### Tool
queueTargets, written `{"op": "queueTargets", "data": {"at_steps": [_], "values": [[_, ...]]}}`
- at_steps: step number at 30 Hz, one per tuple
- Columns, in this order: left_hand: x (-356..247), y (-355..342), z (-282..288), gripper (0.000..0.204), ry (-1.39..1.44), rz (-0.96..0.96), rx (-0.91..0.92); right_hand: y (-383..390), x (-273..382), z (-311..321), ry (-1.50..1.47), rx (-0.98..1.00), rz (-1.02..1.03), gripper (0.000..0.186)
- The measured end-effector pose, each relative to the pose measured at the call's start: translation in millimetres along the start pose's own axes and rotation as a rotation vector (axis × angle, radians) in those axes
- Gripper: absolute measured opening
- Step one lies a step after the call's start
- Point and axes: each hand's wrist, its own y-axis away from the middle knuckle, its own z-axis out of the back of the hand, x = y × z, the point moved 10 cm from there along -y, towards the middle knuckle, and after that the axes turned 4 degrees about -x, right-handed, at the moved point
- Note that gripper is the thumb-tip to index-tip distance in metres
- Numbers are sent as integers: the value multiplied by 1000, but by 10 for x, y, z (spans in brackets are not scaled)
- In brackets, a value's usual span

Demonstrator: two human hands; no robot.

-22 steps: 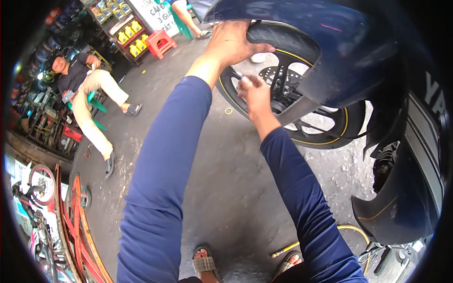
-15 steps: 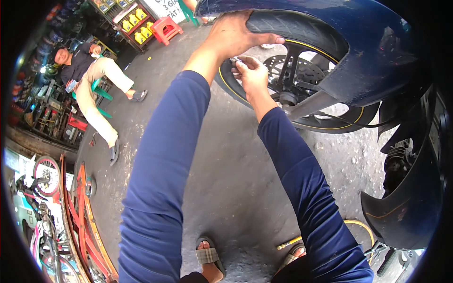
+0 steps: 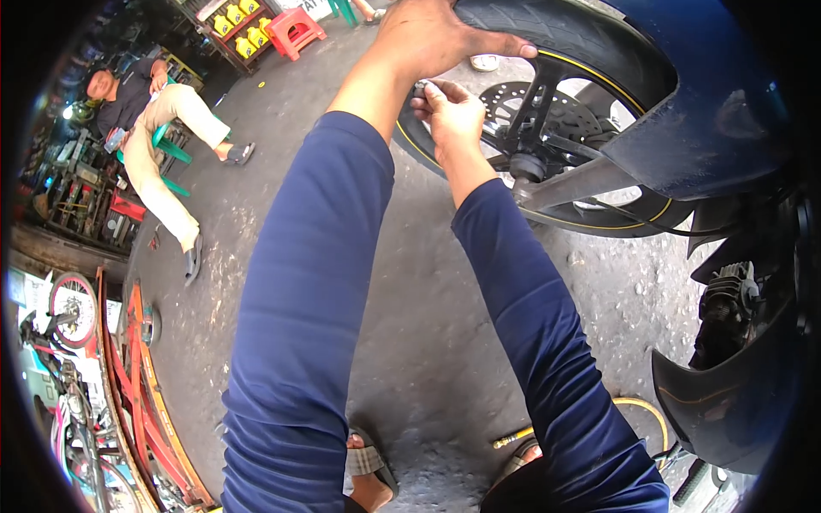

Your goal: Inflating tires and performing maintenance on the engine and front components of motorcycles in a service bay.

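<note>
A motorcycle's front wheel stands ahead of me, with a black tire (image 3: 573, 38), a yellow-striped rim and a drilled brake disc (image 3: 560, 109). My left hand (image 3: 428, 41) lies over the tire's tread, gripping it, thumb stretched along the sidewall; its other fingers are mostly hidden behind. Just below it, my right hand (image 3: 453, 115) is closed in a pinch at the inner edge of the rim. Between thumb and fingers shows a small grey piece (image 3: 420, 86), perhaps at the valve; its kind is too small to tell. A dark blue fender (image 3: 718, 120) covers the wheel's right part.
A yellow air hose (image 3: 641, 402) lies at lower right near my sandalled feet. On the left a person (image 3: 141, 111) sits on a green chair. A red stool (image 3: 295, 32) and a shelf of yellow bottles (image 3: 252, 36) stand behind. Red metal ramps (image 3: 145, 385) are at lower left.
The view has shifted slightly, so the wheel sits a little higher and further right. Both hands keep their places at the tire and rim; the right fingers have closed in tighter.
</note>
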Motion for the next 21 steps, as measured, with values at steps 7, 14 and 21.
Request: {"op": "queueTargets", "data": {"at_steps": [7, 14, 21], "values": [[69, -46, 29, 93, -34, -22, -31, -61, -76, -61, 142, 102, -211, 29], [100, -25, 29, 98, -72, -5, -31, -120, -92, -37, 82, 121, -169, 21], [196, -59, 18, 105, -39, -19, -68, -126, 255, 6, 93, 44, 145, 26]]}}
